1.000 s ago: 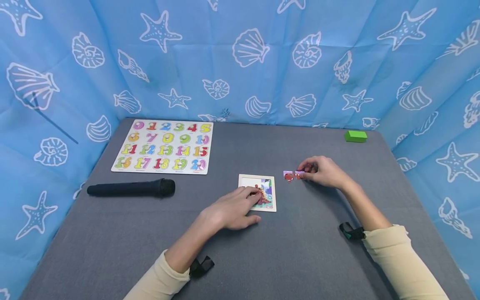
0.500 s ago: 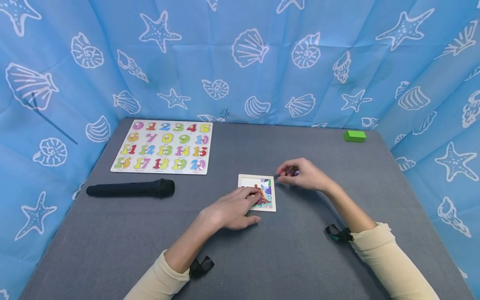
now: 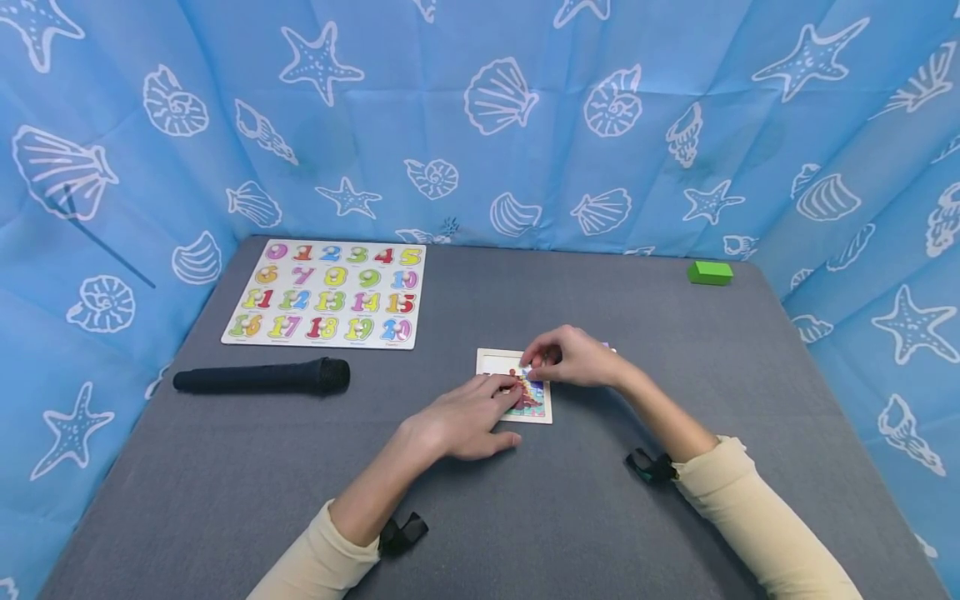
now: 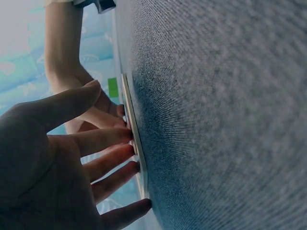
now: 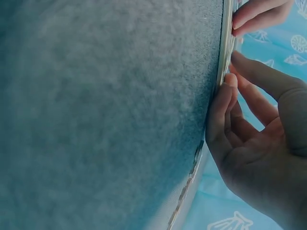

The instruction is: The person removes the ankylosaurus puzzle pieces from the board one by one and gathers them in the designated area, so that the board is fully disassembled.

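A blue curtain printed with white shells and starfish is hung around the grey worktop. At the far left, a number board is filled with coloured numerals from 0 to 20, and a black microphone is laid just below it. Near the middle, a pale-rimmed puzzle tray is touched by both hands. By the left hand, a wide, loose grip is shown: the fingers are rested on the tray's left part and the thumb is held apart from it. By the right hand, a narrow grip is shown at the tray's upper right, with a mostly hidden jigsaw piece pinched at the fingertips. In the tray, picture pieces with a red-brown figure are held, while white base is left showing at the upper left. In the left wrist view, the spread of the left fingers is revealed, with the little finger reached to the tray's near edge; in the right wrist view, the right fingers are seen against the rim. A green block is set at the far right, and a purple sliver of a loose piece is seen just beyond the right hand.
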{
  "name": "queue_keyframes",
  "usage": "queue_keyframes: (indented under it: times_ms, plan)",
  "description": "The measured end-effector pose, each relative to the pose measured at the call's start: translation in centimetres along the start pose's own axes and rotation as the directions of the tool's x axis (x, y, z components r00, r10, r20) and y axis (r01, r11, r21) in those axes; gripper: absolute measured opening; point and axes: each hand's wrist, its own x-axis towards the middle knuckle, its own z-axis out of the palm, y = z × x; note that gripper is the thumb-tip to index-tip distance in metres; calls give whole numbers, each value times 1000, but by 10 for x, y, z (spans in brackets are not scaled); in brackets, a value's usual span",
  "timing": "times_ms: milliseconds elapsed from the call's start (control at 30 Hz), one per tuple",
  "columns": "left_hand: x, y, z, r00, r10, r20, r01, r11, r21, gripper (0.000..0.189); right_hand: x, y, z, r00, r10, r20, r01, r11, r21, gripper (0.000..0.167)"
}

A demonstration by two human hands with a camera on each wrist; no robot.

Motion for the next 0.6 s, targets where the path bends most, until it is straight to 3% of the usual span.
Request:
queue_keyframes:
  times_ms: [600]
  plan:
    - [0, 0, 0, 1000, 3, -2, -3, 1000, 1, 68, 1, -6, 3, 1000, 1, -22, -2, 998, -67, 6]
